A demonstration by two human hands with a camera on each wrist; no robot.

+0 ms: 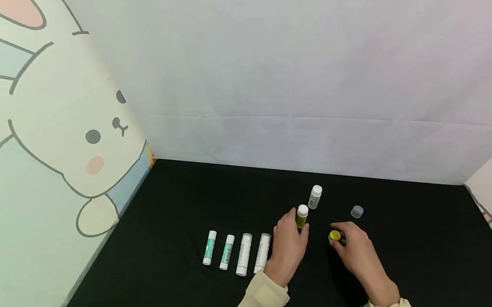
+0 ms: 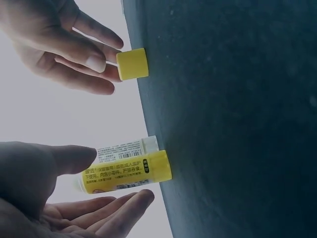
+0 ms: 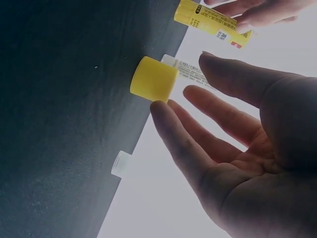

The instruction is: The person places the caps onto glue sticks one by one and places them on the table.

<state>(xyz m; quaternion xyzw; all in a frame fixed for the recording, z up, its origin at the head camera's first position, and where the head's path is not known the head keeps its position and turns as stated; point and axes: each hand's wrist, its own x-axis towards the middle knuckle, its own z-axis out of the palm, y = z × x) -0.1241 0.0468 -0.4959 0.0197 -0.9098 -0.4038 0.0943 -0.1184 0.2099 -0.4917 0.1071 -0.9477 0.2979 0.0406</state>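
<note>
A yellow glue stick (image 1: 301, 221) with its white glue end up stands upright on the black table. Around it, fingers spread, is my left hand (image 1: 288, 245); the left wrist view shows the thumb overlapping the tube (image 2: 119, 173) and the fingers beside it. The yellow cap (image 1: 334, 236) sits on the table to the right. My right hand (image 1: 359, 253) has its thumb and fingers loosely around that cap; in the right wrist view one fingertip is at the edge of the cap (image 3: 154, 79), with the thumb apart from it.
Behind the yellow stick stands an uncapped white glue stick (image 1: 315, 197). A translucent cap (image 1: 357, 211) sits at the back right. To the left lie two green-and-white sticks (image 1: 209, 248) and two larger white sticks (image 1: 244, 254) in a row. A pale curtain (image 1: 283, 142) borders the table.
</note>
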